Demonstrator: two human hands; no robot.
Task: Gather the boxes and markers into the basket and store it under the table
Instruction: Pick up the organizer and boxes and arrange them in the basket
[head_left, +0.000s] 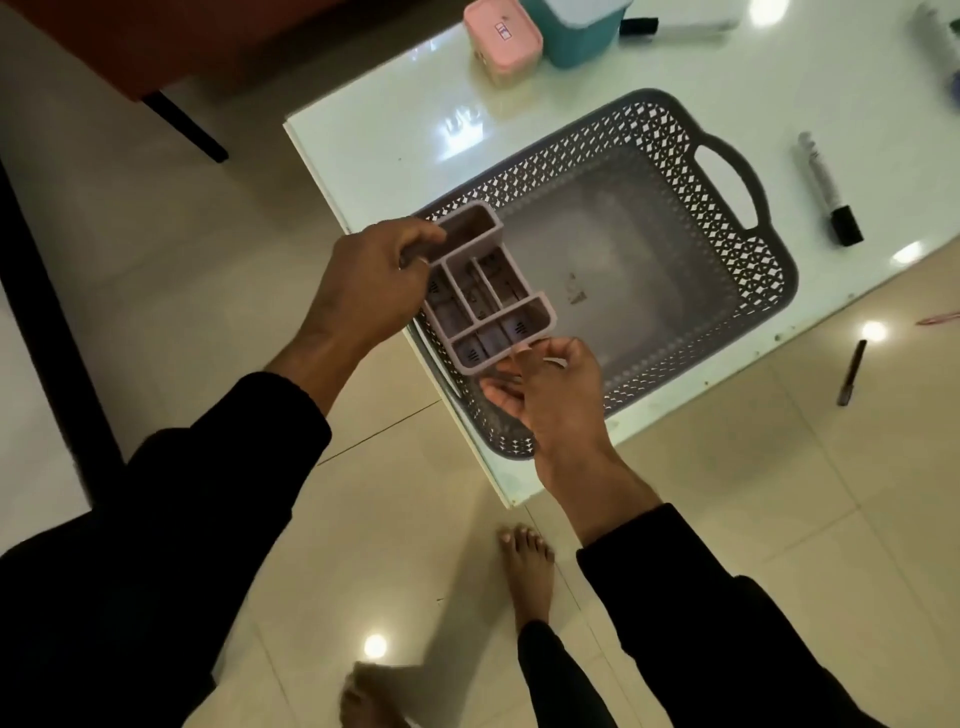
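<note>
A grey perforated basket (737, 270) lies on the white glossy table (395, 150), its near end over the table's edge. Above its near-left corner I hold a pale lilac divided organiser box (485, 299). My left hand (371, 283) grips the box's far-left end. My right hand (545, 387) touches its near edge from below with its fingertips. A pink box (501, 39) and a teal box (582, 34) stand at the table's far end. A marker with a black cap (828, 189) lies to the right of the basket.
Another marker (675, 23) lies at the far edge, and a further marker (940, 36) at the far right. A dark pen (851, 373) and a pink pen (937, 317) lie on the tiled floor. A brown chair (156, 47) stands far left. My bare feet (527, 571) are below.
</note>
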